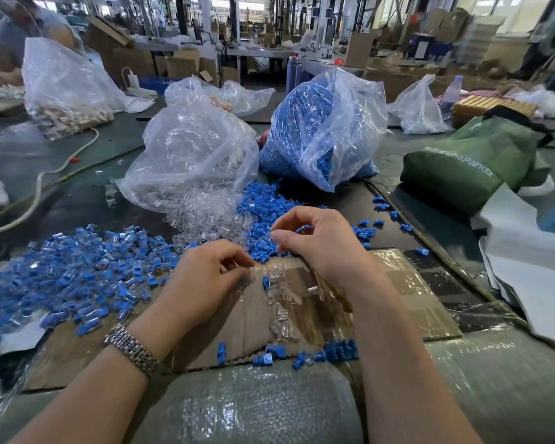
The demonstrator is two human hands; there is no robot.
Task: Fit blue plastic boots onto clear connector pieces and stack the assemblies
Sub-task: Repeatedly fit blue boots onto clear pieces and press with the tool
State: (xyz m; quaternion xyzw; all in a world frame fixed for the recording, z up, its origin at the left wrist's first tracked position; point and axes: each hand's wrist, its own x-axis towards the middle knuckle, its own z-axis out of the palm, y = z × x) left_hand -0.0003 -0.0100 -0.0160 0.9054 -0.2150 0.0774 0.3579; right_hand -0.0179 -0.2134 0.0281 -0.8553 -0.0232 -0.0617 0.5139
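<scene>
On cardboard [260,318], two hands, two parts bags [193,155]

A factory floor was shown: bulk bags of blue boots [321,129] and clear connectors [189,161], stacked cardboard boxes [180,65], long workbenches [263,54] behind.

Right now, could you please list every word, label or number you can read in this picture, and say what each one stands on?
"Panda": white letters on the side of the green bag, at the end of a longer line of print.
The characters before "Panda" on that bag are too blurred to read for sure.
Nothing legible shows on the wristwatch, the clear bags, the cardboard sheet or the far boxes.
</scene>
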